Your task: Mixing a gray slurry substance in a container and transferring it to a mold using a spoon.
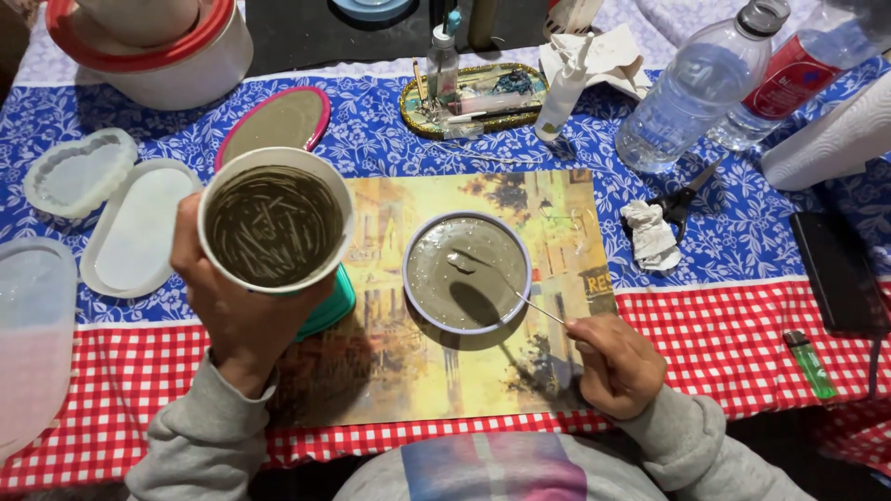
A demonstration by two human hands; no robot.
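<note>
Here, left hand (pixel 237 311) grip wrapped round a white paper cup (pixel 276 223) smeared with grey-brown mix, held above the counter; probably light, soft-walled, best held mid-body; right hand (pixel 617 364) pinching a thin stick (pixel 520 295) dipped in the round grey-filled mould (pixel 467 272) on a picture mat (pixel 408 371); room tight, bottles (pixel 691 88) and scissors (pixel 682 199) near.

One head-worn view, steeply down and close over the patterned tablecloth (pixel 742 325), facing forward.
</note>
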